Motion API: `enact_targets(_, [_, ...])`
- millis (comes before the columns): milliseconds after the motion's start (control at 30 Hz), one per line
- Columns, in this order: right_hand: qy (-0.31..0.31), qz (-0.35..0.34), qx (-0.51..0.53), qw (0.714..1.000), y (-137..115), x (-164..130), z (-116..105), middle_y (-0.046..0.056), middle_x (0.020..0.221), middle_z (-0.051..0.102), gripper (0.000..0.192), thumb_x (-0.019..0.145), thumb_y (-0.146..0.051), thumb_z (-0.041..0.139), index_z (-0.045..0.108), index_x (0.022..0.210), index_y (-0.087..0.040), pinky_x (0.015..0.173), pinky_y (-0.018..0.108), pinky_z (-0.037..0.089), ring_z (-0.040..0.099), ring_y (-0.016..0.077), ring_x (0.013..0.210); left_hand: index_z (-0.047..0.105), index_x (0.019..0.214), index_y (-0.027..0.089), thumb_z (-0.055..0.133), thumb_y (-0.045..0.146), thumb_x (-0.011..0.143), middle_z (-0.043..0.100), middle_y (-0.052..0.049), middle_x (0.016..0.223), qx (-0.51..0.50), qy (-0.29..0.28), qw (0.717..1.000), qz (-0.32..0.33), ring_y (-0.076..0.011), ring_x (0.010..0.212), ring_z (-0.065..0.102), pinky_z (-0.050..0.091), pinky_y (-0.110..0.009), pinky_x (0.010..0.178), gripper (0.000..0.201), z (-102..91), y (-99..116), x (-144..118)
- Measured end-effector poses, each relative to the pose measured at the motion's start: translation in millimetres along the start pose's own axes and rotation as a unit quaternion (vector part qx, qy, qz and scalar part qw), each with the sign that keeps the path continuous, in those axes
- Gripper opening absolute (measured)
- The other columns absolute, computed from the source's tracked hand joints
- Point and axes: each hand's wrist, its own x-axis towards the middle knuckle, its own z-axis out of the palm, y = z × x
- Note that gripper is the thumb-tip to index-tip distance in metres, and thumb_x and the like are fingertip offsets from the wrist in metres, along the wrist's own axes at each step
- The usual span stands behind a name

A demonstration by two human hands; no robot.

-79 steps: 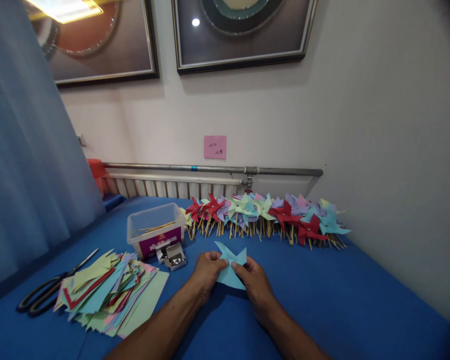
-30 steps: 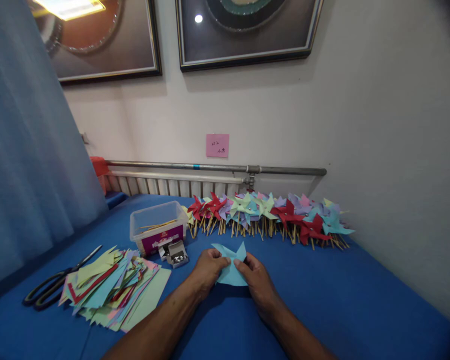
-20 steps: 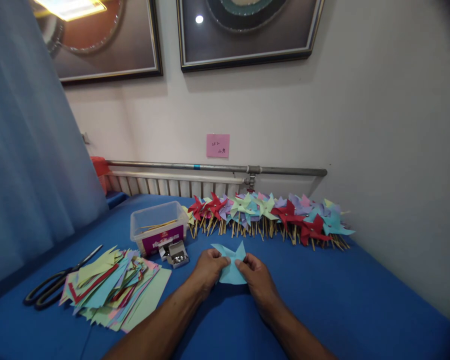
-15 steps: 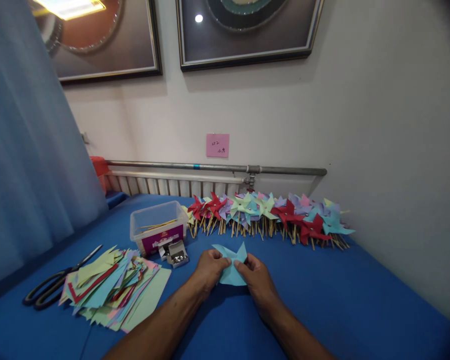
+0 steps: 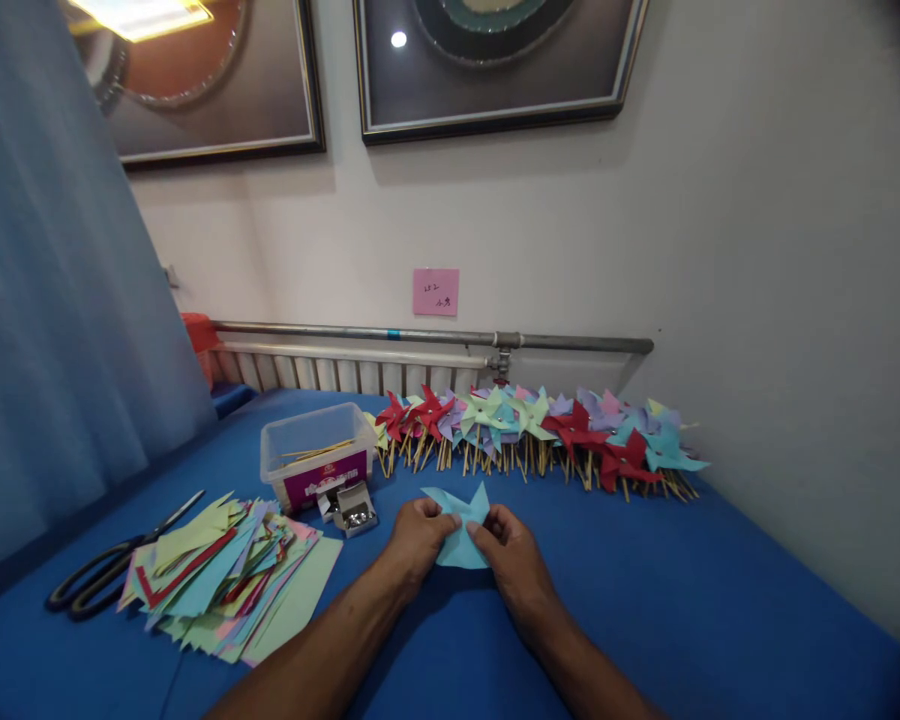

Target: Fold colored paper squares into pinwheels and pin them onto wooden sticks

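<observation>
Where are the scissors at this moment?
In the head view, the scissors lie on the blue table at far left, touching the left edge of the paper stack.

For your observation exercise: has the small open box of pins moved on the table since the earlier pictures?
No. The box of pins keeps its place just in front of the plastic tub; only the camera shifted.

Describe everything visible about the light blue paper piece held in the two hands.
The light blue paper piece is thin coloured paper with pointed tips that fan out away from the person, like a half-folded pinwheel. It sits low over the blue table, in front of the row of finished pinwheels. The left hand pinches its left edge and the right hand its right edge; fingers hide its lower corners.
</observation>
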Motion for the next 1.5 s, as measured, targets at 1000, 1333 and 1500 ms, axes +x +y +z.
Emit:
enact_targets(1000, [0.079, -0.186, -0.313, 0.928, -10, -18, 8, 0.011, 0.132, 0.06, 0.017, 0.087, -0.029, 0.056, 0.064, 0.072, -0.024, 0.1, 0.047, 0.044, 0.055, 0.0301, 0.123, 0.057, 0.06, 0.017, 0.07, 0.033, 0.061, 0.053, 0.003, 0.045, 0.049, 0.083, 0.995, 0.017, -0.0078, 0.039, 0.037, 0.024, -0.023, 0.042, 0.02, 5.9, 5, -5])
enact_targets(1333, [0.057, -0.104, -0.267, 0.957, -11, -10, 4, 0.013, 0.13, 0.064, 0.02, 0.081, -0.031, 0.057, 0.062, 0.063, -0.023, 0.105, 0.047, 0.041, 0.058, 0.0305, 0.123, 0.059, 0.054, 0.016, 0.071, 0.026, 0.059, 0.053, 0.003, 0.044, 0.03, 0.074, 0.997, 0.025, -0.0074, 0.039, 0.038, 0.023, -0.022, 0.042, 0.016, 9.2, 10, -10])
enact_targets(1500, [0.056, -0.141, -0.3, 0.942, -9, -11, 3, 0.012, 0.132, 0.063, 0.018, 0.081, -0.024, 0.059, 0.063, 0.064, -0.024, 0.108, 0.052, 0.04, 0.055, 0.0318, 0.127, 0.061, 0.056, 0.016, 0.075, 0.029, 0.056, 0.055, 0.003, 0.047, 0.014, 0.061, 0.998, 0.032, -0.0082, 0.042, 0.043, 0.031, -0.022, 0.045, 0.019, 9.0, 8, -9])
